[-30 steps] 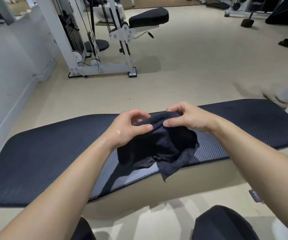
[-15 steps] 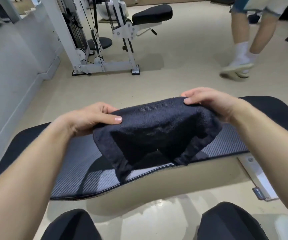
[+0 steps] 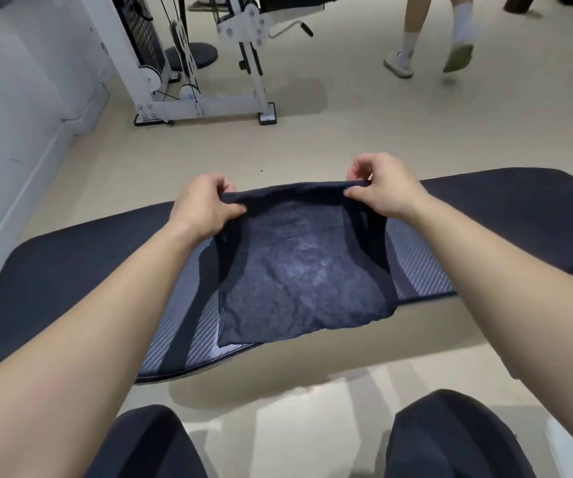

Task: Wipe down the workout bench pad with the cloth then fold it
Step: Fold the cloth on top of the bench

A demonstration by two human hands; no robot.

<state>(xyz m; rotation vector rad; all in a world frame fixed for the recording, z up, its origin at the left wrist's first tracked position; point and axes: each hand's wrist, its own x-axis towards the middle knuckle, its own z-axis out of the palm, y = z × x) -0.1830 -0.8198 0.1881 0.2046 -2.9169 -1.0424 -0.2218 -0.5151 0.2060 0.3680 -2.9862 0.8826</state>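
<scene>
At frame centre the dark cloth (image 3: pixel 298 270) lies spread on the padded desk (image 3: pixel 71 270); left hand (image 3: pixel 205 205) and right hand (image 3: pixel 381 191) each hold a far corner in a pinching grip. Bring both corners evenly to the near edge, which seems to overhang, then press the crease.

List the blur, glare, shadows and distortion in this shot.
Head view: the wide-angle lens bows the bench pad into an arc; light sheen on its near edge, crossed by forearm shadows; the passer-by's raised shoe is motion-blurred; the cloth is sharp.
</scene>
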